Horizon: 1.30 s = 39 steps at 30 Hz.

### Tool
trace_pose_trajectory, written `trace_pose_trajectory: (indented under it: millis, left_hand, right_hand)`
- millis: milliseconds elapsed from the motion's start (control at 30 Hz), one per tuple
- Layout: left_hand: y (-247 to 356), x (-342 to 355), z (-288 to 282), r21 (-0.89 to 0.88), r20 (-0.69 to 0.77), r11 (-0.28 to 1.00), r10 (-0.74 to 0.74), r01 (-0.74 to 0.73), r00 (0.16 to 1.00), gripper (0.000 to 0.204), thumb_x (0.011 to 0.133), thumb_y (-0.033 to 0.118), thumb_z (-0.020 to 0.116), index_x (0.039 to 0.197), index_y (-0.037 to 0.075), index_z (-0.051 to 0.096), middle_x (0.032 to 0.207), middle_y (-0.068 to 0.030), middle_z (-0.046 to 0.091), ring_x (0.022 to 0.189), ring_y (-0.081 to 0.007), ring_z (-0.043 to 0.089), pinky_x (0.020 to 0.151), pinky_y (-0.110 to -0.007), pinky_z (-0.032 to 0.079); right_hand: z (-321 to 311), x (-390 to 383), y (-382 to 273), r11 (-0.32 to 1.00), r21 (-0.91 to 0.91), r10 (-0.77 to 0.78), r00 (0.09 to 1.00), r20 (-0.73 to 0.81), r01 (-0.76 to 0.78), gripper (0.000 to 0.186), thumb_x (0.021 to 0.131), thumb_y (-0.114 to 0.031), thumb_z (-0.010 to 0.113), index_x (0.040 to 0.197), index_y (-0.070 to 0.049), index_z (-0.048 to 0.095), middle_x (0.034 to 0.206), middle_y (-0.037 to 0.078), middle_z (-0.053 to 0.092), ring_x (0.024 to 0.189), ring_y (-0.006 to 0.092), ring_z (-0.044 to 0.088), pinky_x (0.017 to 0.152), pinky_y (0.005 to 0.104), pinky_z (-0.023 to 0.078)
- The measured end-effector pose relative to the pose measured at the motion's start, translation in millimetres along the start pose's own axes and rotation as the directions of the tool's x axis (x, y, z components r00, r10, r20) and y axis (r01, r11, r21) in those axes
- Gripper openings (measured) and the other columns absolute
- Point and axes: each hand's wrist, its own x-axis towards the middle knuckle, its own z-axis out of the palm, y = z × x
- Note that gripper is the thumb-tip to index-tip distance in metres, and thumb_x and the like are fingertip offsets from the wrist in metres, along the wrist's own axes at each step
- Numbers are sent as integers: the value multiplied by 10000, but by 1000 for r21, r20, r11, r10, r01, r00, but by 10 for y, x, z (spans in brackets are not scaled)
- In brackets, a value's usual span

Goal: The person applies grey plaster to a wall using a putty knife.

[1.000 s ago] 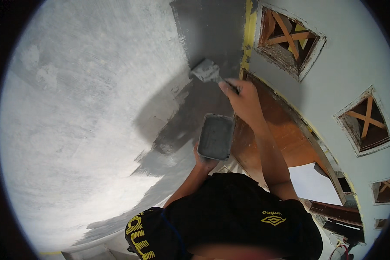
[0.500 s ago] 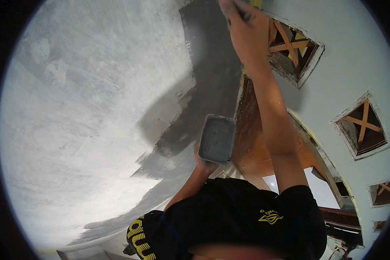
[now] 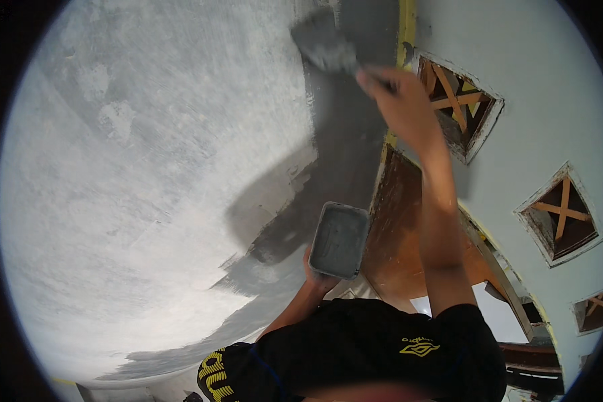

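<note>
My right hand (image 3: 405, 100), raised high on the right, is closed round the handle of a wide, flat paintbrush (image 3: 325, 43). The brush's head is coated in grey and blurred, lying over the edge of the dark grey band (image 3: 355, 127) on the wall. Whether it touches the wall I cannot tell. Lower down, my left hand (image 3: 320, 276) grips a rectangular tub (image 3: 365, 231) by its near left side. Grey paint (image 3: 340, 241) coats the tub's inside, and its open top faces me. Most of my left fingers are hidden behind the tub.
A patchy whitish wall surface (image 3: 154, 174) fills the left. On the right, a pale wall (image 3: 516, 134) has diamond-shaped openings with crossed wooden strips (image 3: 563, 208). A yellow edge strip (image 3: 406, 30) separates the surfaces. Below it is a brown wooden panel (image 3: 398, 221).
The view has shifted, so the surroundings sit lower in the picture. My right hand shows lower too, and its paintbrush has come into view. My left hand still holds the tub.
</note>
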Motion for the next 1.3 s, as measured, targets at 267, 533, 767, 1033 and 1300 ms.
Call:
trace_pose_trajectory:
  millis: [267, 533, 767, 1033, 1300]
  left_hand:
    - [28, -12, -92, -1, 11, 1000, -28, 28, 1000, 703, 968, 529, 442, 1501, 72, 452, 1504, -153, 500, 1355, -351, 511, 1127, -521, 416]
    - [30, 7, 90, 46, -24, 998, -50, 51, 998, 611, 980, 497, 487, 1443, 101, 533, 1433, -129, 565, 1288, -341, 563, 1058, -545, 469]
    - [60, 117, 173, 137, -104, 990, -27, 41, 994, 742, 931, 554, 439, 1518, 98, 440, 1528, -139, 477, 1372, -360, 491, 1124, -547, 400]
    - [125, 203, -52, -19, 18, 990, -138, 138, 990, 745, 925, 544, 466, 1536, 120, 419, 1552, -134, 453, 1396, -362, 473, 1150, -547, 381]
    - [91, 278, 104, -9, 102, 992, -123, 124, 987, 754, 923, 542, 490, 1535, 107, 416, 1555, -152, 443, 1402, -367, 465, 1158, -550, 374]
  right_hand:
    - [-331, -478, 324, 942, -310, 204, 951, 233, -126, 349, 957, -288, 687, 1170, -13, 714, 904, 217, 703, 745, 249, 621, 734, 364, 482]
    - [-874, 338, -385, 649, -692, -562, 812, -157, 315, 265, 925, -184, 635, 1120, -27, 723, 809, 184, 673, 715, 343, 651, 664, 441, 507]
    - [-814, 894, -743, 266, -830, -602, 757, 254, 490, 273, 919, -109, 610, 1168, -72, 716, 844, 128, 697, 844, 319, 683, 778, 400, 558]
    - [-709, 742, -734, 223, -672, -115, 703, 702, 706, 137, 884, -106, 594, 927, -53, 713, 855, 115, 684, 851, 304, 689, 736, 445, 573]
    - [-871, 1097, -1190, -88, -821, -494, 691, 528, 564, 145, 850, -86, 629, 980, -74, 692, 782, 116, 676, 697, 284, 696, 641, 401, 551]
